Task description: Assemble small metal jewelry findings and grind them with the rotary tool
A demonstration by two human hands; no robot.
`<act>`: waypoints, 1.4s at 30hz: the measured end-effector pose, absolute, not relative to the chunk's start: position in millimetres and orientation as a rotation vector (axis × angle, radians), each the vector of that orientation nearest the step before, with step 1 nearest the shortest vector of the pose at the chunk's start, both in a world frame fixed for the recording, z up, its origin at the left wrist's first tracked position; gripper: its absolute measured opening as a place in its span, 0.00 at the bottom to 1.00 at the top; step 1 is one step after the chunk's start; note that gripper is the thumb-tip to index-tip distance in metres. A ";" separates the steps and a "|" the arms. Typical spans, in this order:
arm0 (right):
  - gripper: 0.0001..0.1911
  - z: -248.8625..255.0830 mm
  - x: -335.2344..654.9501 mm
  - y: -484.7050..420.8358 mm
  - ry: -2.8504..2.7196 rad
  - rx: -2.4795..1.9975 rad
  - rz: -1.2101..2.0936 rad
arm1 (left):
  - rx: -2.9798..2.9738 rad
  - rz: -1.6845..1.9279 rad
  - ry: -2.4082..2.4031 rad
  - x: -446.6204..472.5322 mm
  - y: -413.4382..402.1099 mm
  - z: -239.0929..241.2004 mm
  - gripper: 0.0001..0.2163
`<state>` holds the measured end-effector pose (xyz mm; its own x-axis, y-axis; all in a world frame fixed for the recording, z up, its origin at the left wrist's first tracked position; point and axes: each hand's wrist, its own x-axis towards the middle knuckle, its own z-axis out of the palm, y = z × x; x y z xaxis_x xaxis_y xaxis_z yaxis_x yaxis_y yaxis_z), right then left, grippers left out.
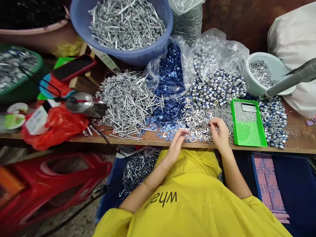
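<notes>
My left hand [177, 144] hovers at the table's front edge, its fingers bent and pressed together beside small blue plastic pieces [155, 129]. Whatever it may hold is too small to name. To the right, my right hand [221, 134] has thumb and index finger closed in a pinch above a pile of curved silvery metal pieces [201, 123]; the thing in the pinch, if any, cannot be made out. Behind the hands lie blue-and-silver cylindrical parts [217, 88] and a heap of dark blue plastic pieces [171, 74].
Metal rods [125, 102] are heaped left of the hands, below a large blue basin [118, 52] of more rods. A green tray [262, 131] of tiny parts sits at the right. Near it are a pale bowl [283, 87] and a grey pole [288, 79].
</notes>
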<state>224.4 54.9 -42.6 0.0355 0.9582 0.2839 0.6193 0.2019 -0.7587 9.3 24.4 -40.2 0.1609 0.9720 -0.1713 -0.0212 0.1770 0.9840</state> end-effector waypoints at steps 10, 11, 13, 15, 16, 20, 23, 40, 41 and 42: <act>0.09 -21.4 178.6 26.5 -2.051 -1.252 0.631 | 1.796 0.944 1.340 11.9 23.6 -37.7 0.10; 0.08 -21.3 177.4 25.8 -2.019 -1.231 0.617 | 1.765 0.947 1.332 11.3 24.1 -36.7 0.10; 0.08 -20.5 175.8 25.2 -1.940 -1.193 0.618 | 1.659 0.955 1.288 10.2 24.4 -33.7 0.09; 0.07 -19.6 174.1 25.0 -1.837 -1.179 0.680 | 1.521 0.964 1.240 9.9 23.5 -29.9 0.08; 0.08 -19.3 173.1 24.9 -1.771 -1.181 0.737 | 1.458 0.969 1.223 10.1 22.5 -27.8 0.08; 0.14 -18.9 171.5 24.5 -1.536 -1.208 0.992 | 1.252 0.987 1.174 11.7 17.7 -19.5 0.08; 0.15 -15.7 174.8 24.1 -1.461 -1.205 1.078 | 1.100 0.988 1.132 11.6 15.3 -15.0 0.08; 0.15 -26.0 319.8 49.9 -1.168 -1.679 0.097 | 0.932 1.011 1.100 -0.6 16.3 -36.2 0.08; 0.16 -27.2 351.9 55.9 -1.109 -1.765 -0.081 | 0.929 0.996 1.107 -1.1 17.1 -37.3 0.08; 0.17 -28.4 382.4 61.2 -1.048 -1.847 -0.236 | 0.926 0.981 1.113 -1.0 17.7 -38.1 0.08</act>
